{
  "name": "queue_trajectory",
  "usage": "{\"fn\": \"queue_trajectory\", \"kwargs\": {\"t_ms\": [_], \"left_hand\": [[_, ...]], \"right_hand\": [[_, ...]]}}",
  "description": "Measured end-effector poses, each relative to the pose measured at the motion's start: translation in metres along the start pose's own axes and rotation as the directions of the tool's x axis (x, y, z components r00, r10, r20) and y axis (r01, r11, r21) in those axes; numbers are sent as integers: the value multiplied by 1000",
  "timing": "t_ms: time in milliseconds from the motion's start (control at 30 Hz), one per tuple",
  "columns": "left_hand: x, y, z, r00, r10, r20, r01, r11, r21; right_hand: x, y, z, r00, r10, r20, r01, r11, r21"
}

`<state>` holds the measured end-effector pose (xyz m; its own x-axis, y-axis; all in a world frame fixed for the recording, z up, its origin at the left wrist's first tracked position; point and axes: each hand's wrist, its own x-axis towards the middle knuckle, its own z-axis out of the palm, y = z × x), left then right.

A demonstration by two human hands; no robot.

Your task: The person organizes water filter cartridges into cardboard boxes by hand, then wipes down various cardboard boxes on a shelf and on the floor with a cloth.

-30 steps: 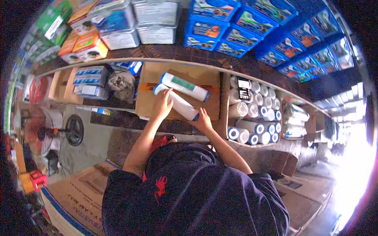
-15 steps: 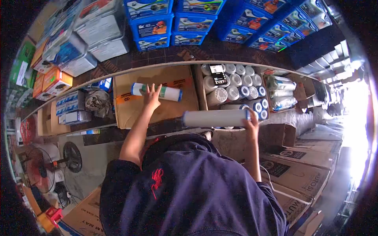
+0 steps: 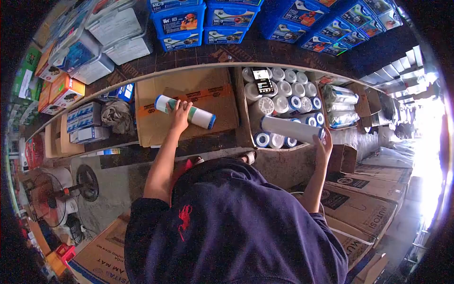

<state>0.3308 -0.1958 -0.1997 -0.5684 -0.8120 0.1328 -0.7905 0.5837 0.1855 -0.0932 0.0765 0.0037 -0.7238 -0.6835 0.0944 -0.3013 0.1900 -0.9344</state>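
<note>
My left hand (image 3: pixel 180 116) is closed around the middle of a white water filter cartridge (image 3: pixel 202 117) with blue ends and a green patch on its label. That cartridge is slanted over a flat cardboard box (image 3: pixel 208 80) with orange tape. On the right, my right hand (image 3: pixel 323 142) grips the blue-capped end of a plain white filter cartridge (image 3: pixel 288 127). This one extends leftward, over the front part of an open carton (image 3: pixel 243 120) packed with several upright cartridges (image 3: pixel 282 103). Whether it touches those below, I cannot tell.
A phone (image 3: pixel 263 81) lies on the upright cartridges. Blue boxes (image 3: pixel 182 23) are stacked on the shelf behind. Wrapped packs (image 3: pixel 341 106) stand right of the carton, and small blue-white boxes (image 3: pixel 85 125) sit at left. A fan (image 3: pixel 49 199) stands lower left; large cartons (image 3: pixel 364 208) lie lower right.
My left fingers, spread over the labelled cartridge before, now wrap round it, and it slants more steeply. My right hand has carried its cartridge rightward, from before the boxes to over the carton.
</note>
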Motion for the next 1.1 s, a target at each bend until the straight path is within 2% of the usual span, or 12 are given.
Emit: {"fn": "queue_trajectory", "kwargs": {"t_ms": [33, 100, 167, 200, 233, 300, 433, 567, 633, 700, 933, 1100], "left_hand": [[-9, 3, -5, 999, 18, -51, -19, 1000, -20], [-25, 10, -20, 994, 31, -107, -35, 999, -34], [-41, 22, -43, 999, -16, -31, 11, 991, -135], [-48, 33, -66, 997, -49, -51, 41, 987, -153], [-54, 36, -75, 997, -53, -50, 45, 987, -152], [-64, 43, -90, 972, -154, -176, 114, 969, -218], [-76, 53, -138, 951, -233, -204, 151, 924, -352], [-86, 57, -148, 933, -244, -265, 116, 900, -419], [-92, 60, -149, 906, -318, -280, 77, 773, -629], [-97, 59, -142, 912, -298, -280, 52, 763, -644], [-112, 62, -136, 909, -399, -121, 148, 580, -801], [-107, 63, -140, 909, -413, -56, 167, 483, -860]], "right_hand": [[3, -10, 5, 998, -46, 45, 51, 992, -118], [8, -13, 12, 993, -96, 70, 100, 993, -63], [3, -50, 25, 952, -173, 254, 261, 892, -370], [7, -48, 28, 921, -215, 324, 335, 862, -380], [7, -55, 34, 920, -215, 328, 336, 862, -379], [3, -72, 54, 812, -227, 538, 495, 755, -429], [-3, -68, 92, 777, -134, 615, 541, 641, -545], [-2, -50, 115, 782, -160, 602, 562, 599, -571], [-2, -45, 126, 812, -195, 550, 539, 610, -581], [-2, -36, 128, 841, -228, 491, 513, 623, -590], [3, -62, 94, 926, -108, 362, 320, 733, -600], [12, -95, 58, 948, -185, 258, 312, 692, -651]]}}
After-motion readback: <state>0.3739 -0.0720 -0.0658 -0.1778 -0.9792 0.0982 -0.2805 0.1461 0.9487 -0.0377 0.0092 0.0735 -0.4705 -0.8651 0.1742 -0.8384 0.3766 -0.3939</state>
